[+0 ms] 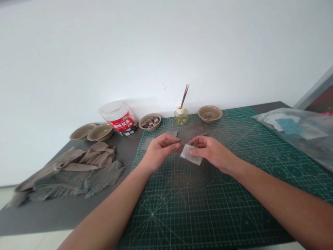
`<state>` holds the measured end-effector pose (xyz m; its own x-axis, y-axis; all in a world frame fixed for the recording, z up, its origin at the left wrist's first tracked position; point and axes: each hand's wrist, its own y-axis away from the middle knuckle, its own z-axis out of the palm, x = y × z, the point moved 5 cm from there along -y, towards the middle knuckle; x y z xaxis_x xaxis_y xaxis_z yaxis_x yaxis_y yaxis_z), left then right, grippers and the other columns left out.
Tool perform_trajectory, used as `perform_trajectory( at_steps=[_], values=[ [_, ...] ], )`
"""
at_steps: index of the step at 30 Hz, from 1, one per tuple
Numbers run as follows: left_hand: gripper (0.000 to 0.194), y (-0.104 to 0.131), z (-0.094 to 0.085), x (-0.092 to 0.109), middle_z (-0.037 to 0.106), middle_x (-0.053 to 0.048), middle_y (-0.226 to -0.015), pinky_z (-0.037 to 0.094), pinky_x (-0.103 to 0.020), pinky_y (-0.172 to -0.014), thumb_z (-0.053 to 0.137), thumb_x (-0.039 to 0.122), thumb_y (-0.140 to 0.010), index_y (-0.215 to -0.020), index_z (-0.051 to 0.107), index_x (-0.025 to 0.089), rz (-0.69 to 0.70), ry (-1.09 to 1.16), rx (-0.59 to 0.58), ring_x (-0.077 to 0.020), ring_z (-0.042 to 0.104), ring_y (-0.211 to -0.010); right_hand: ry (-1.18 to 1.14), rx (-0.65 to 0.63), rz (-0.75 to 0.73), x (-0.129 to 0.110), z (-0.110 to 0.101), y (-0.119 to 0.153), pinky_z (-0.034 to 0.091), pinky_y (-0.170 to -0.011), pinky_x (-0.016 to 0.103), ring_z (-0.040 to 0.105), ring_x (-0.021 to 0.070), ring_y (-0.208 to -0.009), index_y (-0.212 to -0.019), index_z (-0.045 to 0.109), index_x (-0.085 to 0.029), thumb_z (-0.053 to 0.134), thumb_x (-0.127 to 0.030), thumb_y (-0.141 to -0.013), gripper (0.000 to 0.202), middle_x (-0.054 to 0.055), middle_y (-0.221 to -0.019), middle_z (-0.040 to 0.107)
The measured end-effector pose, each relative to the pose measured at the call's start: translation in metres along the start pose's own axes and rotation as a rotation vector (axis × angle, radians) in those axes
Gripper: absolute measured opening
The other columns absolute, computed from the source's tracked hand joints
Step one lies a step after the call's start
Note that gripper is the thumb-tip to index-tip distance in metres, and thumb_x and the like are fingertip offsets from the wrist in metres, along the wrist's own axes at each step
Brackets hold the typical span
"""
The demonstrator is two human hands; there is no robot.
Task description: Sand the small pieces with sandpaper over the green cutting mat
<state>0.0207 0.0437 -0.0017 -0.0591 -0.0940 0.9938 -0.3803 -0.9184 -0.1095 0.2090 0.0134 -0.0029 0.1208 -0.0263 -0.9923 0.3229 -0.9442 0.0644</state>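
If your right hand [214, 152] pinches too lightly above the green mat [182, 222], the grey square [191, 158] could slip down; too hard a press could crease it. This square is clamped, tilted, between your right thumb and fingers. Beside it, your left hand [156, 151] has thumb and fingertips close together, but I cannot tell whether they hold something small. Farther, the brown sheet [197, 129] lies before a bowl [217, 115].
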Motion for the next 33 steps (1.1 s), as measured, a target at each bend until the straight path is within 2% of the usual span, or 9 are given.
perform_trajectory(
  at_steps=[3, 7, 11, 14, 17, 23, 26, 30, 33],
  values=[
    [0.017, 0.000, -0.001, -0.001, 0.076, -0.006, -0.089, 0.057, -0.037, -0.081, 0.076, 0.026, -0.083, -0.092, 0.065, 0.016, 0.017, 0.022, -0.004, -0.0198, 0.073, -0.082, 0.232, -0.113, 0.000, 0.007, 0.011, 0.002, 0.050, -0.067, 0.032, 0.066, 0.0190, -0.072, -0.106, 0.066, -0.019, 0.071, -0.027, -0.081, 0.027, 0.003, -0.084, 0.073],
    [0.020, 0.000, 0.001, -0.004, 0.077, -0.006, -0.088, 0.057, -0.036, -0.080, 0.076, 0.027, -0.082, -0.089, 0.062, 0.016, -0.001, 0.025, -0.026, -0.0197, 0.073, -0.081, 0.701, 0.042, -0.253, 0.001, 0.006, 0.001, 0.046, -0.089, 0.042, 0.061, 0.0276, -0.101, -0.099, 0.070, -0.020, 0.078, -0.022, -0.072, 0.028, 0.008, -0.101, 0.069],
    [0.021, -0.001, 0.005, -0.007, 0.075, -0.004, -0.085, 0.056, -0.034, -0.079, 0.078, 0.027, -0.080, -0.084, 0.061, 0.016, -0.040, -0.036, -0.047, -0.0187, 0.072, -0.080, 0.578, 0.122, -0.351, -0.010, 0.001, 0.004, 0.050, -0.081, 0.034, 0.062, 0.0203, -0.094, -0.119, 0.063, -0.022, 0.078, -0.026, -0.077, 0.044, 0.006, -0.108, 0.067],
    [0.019, -0.001, 0.011, -0.006, 0.071, -0.001, -0.076, 0.053, -0.027, -0.071, 0.079, 0.025, -0.077, -0.079, 0.063, 0.015, -0.033, -0.160, -0.061, -0.0139, 0.067, -0.073, 0.469, 0.071, -0.405, -0.017, 0.006, 0.008, 0.050, -0.071, 0.027, 0.063, 0.0145, -0.080, -0.110, 0.066, -0.023, 0.073, -0.027, -0.084, 0.027, 0.001, -0.096, 0.069],
    [0.019, 0.001, 0.016, -0.003, 0.069, 0.001, -0.072, 0.051, -0.024, -0.066, 0.079, 0.025, -0.077, -0.077, 0.063, 0.015, -0.011, -0.161, -0.040, -0.0118, 0.064, -0.068, 0.525, 0.109, -0.476, -0.022, 0.011, 0.012, 0.049, -0.074, 0.027, 0.062, 0.0140, -0.079, -0.096, 0.069, -0.022, 0.071, -0.025, -0.088, 0.009, 0.000, -0.088, 0.066],
    [0.022, 0.008, 0.025, -0.003, 0.071, -0.001, -0.073, 0.058, -0.032, -0.070, 0.074, 0.032, -0.083, -0.079, 0.060, 0.017, -0.049, -0.055, -0.064, -0.0167, 0.070, -0.069, 0.598, 0.196, -0.564, -0.028, 0.012, 0.018, 0.047, -0.078, 0.027, 0.062, 0.0151, -0.083, -0.091, 0.067, -0.021, 0.071, -0.020, -0.086, 0.006, 0.001, -0.087, 0.064],
    [0.020, 0.009, 0.026, 0.002, 0.072, -0.004, -0.082, 0.055, -0.032, -0.071, 0.064, 0.037, -0.091, -0.090, 0.067, 0.018, -0.001, -0.295, -0.124, -0.0176, 0.068, -0.076, 0.626, 0.204, -0.518, -0.025, 0.005, 0.021, 0.047, -0.076, 0.029, 0.062, 0.0158, -0.082, -0.089, 0.068, -0.022, 0.072, -0.017, -0.082, 0.010, 0.001, -0.086, 0.064],
    [0.022, 0.013, 0.032, 0.009, 0.065, -0.005, -0.095, 0.049, -0.035, -0.082, 0.069, 0.034, -0.086, -0.104, 0.074, 0.023, 0.175, -0.816, -0.267, -0.0217, 0.060, -0.093, 0.714, 0.065, -0.439, -0.011, 0.002, 0.026, 0.048, -0.080, 0.032, 0.062, 0.0182, -0.086, -0.088, 0.071, -0.023, 0.072, -0.020, -0.083, 0.006, 0.002, -0.090, 0.067],
    [0.026, 0.015, 0.036, 0.004, 0.059, -0.005, -0.097, 0.045, -0.038, -0.090, 0.071, 0.035, -0.085, -0.109, 0.074, 0.025, 0.231, -0.996, -0.380, -0.0243, 0.053, -0.100, 0.807, -0.011, -0.456, -0.001, 0.005, 0.030, 0.048, -0.086, 0.037, 0.061, 0.0212, -0.094, -0.088, 0.072, -0.022, 0.068, -0.020, -0.087, 0.004, 0.004, -0.095, 0.068]
  ],
)
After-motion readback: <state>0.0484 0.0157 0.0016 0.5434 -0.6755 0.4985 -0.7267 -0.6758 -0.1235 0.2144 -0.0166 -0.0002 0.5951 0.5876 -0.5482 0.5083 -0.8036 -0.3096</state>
